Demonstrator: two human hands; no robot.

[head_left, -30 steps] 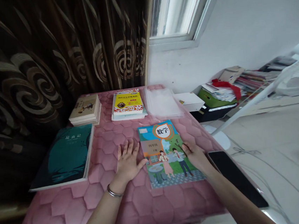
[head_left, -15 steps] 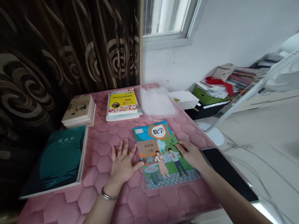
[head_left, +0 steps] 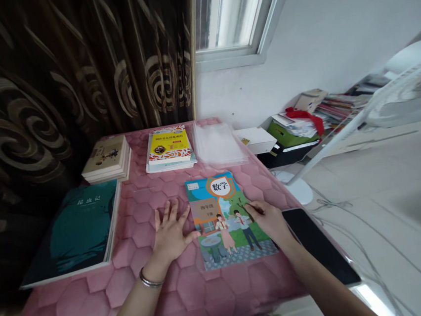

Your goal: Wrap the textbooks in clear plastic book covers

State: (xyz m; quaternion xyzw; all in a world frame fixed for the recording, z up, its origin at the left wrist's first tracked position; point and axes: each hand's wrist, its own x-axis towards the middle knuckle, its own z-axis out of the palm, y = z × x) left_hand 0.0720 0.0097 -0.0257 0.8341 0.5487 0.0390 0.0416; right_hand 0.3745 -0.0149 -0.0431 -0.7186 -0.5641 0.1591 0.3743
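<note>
A textbook (head_left: 220, 226) with a colourful cover of two drawn figures lies face up on the pink hexagon-patterned tablecloth (head_left: 185, 284). Flat on the cloth at its left, my left hand (head_left: 171, 234) has its fingers spread, the thumb reaching the book's left edge; a silver bangle circles that wrist. My right hand (head_left: 268, 219) pinches the textbook's right edge between thumb and curled fingers. Beside my right forearm lies a dark tablet-like device (head_left: 319, 244), partly covered by the arm.
Dark green books (head_left: 79, 230) lie at left, with smaller beige books (head_left: 106, 158) behind. A yellow-covered stack (head_left: 168, 144) and clear plastic sleeves (head_left: 218, 145) sit at the back. Right of the table stand a white box (head_left: 256, 139), a white fan (head_left: 343, 140) and floor cables.
The view has shifted slightly, so everything sits a little further left. Both hands keep nearly the same places at the textbook, which still lies flat.
</note>
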